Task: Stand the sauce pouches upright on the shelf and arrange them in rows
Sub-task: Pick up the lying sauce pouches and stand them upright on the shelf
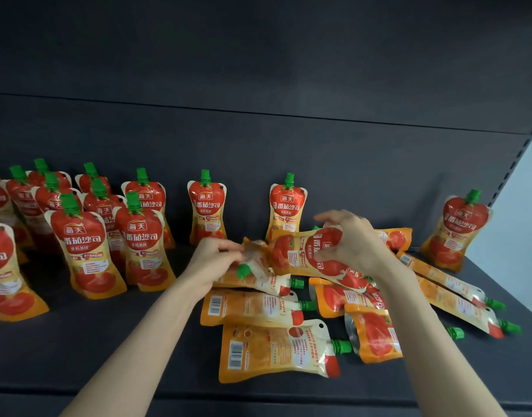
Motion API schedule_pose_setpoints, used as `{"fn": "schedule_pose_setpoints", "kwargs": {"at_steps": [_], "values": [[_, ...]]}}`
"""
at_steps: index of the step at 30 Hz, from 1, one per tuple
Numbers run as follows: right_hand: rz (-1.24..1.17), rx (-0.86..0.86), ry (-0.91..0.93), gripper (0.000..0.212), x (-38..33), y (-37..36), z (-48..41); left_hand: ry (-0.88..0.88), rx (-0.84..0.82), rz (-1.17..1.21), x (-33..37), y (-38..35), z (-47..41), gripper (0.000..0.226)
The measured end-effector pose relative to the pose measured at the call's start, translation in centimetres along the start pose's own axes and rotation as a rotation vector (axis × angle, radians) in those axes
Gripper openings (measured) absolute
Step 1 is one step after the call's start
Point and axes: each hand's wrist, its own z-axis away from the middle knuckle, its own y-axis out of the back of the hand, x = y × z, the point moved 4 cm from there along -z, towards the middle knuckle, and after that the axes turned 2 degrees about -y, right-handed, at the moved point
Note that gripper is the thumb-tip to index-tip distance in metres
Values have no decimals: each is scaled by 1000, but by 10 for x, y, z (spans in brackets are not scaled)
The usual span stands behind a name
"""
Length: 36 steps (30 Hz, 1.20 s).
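Red and orange sauce pouches with green caps fill the dark shelf [108, 341]. Several stand upright in rows at the left [84, 248], and single upright ones stand at the back [207, 207], [287, 207] and far right [457, 233]. A heap of pouches lies flat in the middle and right [273, 350]. My right hand [353, 240] grips a pouch [301, 254] held sideways above the heap. My left hand [212, 261] holds a blurred pouch [255, 263] by its upper end near the green cap.
The dark back panel [258, 145] rises behind the pouches. The shelf's right end meets a perforated upright [511, 173] with a pale wall beyond. A bare strip of shelf runs along the front edge [78, 380].
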Motion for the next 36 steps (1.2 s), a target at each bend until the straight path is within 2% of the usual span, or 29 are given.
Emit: {"fn": "schedule_pose_setpoints", "kwargs": {"at_steps": [3,6,9,14,18,23,27,30,36], "values": [[-79,65,10,69,-10,2,-6,18,-33,269,18,11,1,8],[-144,121,49,70,-21,3,-15,-24,-139,426,30,19,0,22],[-220,181,50,69,-27,-1,-27,-73,-129,301,26,26,-8,30],[-450,211,22,67,-32,-26,-49,-156,213,95,14,33,-33,25],[-591,176,-24,60,-33,-49,-77,-249,326,87,13,36,-44,25],[-639,171,-50,48,-28,-75,-84,-239,251,115,-5,25,-63,39],[-634,171,-76,57,-17,-94,-75,-208,161,118,-31,15,-68,54],[-637,140,-112,62,-12,-107,-68,-231,165,121,-35,22,-71,43],[-685,139,-120,48,-10,-115,-70,-279,164,125,-38,30,-69,34]]}}
